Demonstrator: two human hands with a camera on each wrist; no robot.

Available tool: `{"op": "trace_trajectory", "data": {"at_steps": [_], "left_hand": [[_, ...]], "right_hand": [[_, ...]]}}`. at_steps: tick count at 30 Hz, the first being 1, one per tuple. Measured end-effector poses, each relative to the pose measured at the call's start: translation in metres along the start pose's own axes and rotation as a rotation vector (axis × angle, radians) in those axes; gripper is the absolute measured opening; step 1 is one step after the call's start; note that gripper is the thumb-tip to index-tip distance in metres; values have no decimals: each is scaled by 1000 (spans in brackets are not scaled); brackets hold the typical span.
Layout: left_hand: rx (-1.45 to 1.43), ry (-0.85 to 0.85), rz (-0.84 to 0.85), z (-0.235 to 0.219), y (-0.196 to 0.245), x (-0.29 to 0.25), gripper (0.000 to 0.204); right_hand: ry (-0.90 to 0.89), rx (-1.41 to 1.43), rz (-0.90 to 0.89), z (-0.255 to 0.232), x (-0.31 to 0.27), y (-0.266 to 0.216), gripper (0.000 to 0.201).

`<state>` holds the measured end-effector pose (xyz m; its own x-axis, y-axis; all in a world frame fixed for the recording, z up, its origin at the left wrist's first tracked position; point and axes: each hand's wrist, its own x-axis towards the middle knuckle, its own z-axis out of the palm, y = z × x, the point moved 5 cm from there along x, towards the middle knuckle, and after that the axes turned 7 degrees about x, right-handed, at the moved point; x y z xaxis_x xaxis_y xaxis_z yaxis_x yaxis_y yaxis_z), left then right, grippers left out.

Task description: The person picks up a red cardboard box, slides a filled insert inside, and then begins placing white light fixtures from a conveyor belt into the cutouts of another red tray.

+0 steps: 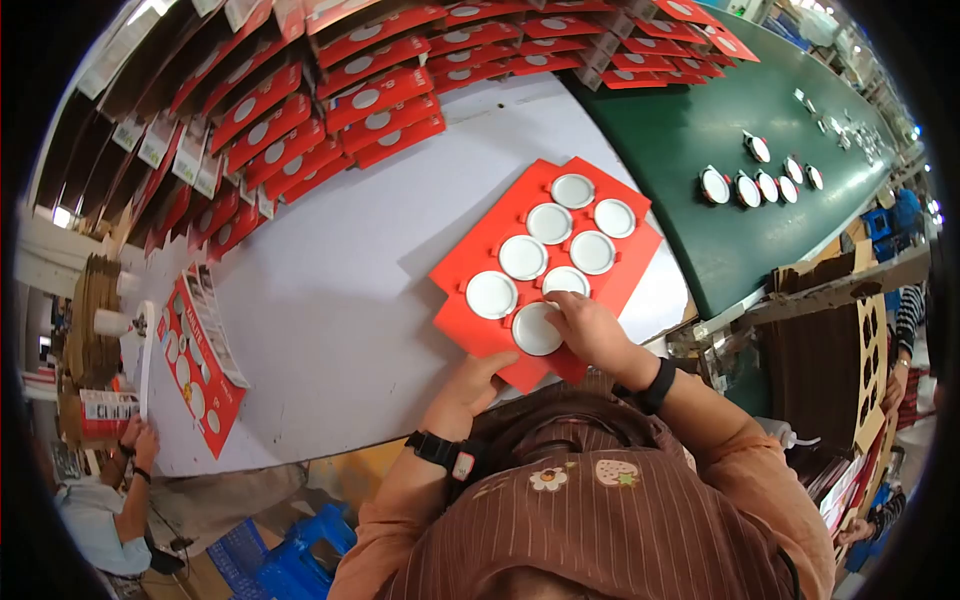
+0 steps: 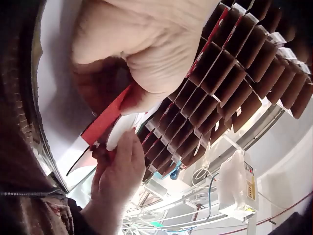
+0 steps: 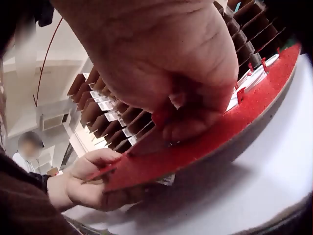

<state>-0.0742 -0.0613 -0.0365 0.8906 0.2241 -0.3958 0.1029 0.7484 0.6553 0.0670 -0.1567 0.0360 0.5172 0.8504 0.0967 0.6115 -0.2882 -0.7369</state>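
A red card point(image 1: 460, 327) carries several round white-faced pieces point(image 1: 523, 257) with small red tabs, set in two rows. My left hand point(image 1: 465, 387) grips the card at its near left edge, thumb on top and fingers underneath, as the right wrist view shows. The card is tilted, with its near edge above the white table. My right hand point(image 1: 592, 332) pinches the nearest white-faced piece point(image 1: 537, 330) at its right side. In the right wrist view the curled fingers of my right hand point(image 3: 190, 117) are down at the card's surface, partly hiding that piece.
Racks of red cards point(image 1: 390, 115) line the back of the white table point(image 1: 330, 300). A printed red card point(image 1: 195, 365) lies at the left. More white-faced pieces point(image 1: 715, 186) lie on the green table point(image 1: 680, 240) at the right. Another person's hands point(image 1: 140, 445) are at the far left.
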Motion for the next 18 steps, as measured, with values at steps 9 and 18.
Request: {"op": "trace_trajectory", "data": {"at_steps": [9, 18], "left_hand": [[-10, -13, -82, 11, -4, -3, 56], [778, -86, 140, 20, -5, -18, 41]], "right_hand": [[-128, -541, -165, 12, -6, -4, 25], [-107, -362, -261, 28, -22, -1, 16]]}}
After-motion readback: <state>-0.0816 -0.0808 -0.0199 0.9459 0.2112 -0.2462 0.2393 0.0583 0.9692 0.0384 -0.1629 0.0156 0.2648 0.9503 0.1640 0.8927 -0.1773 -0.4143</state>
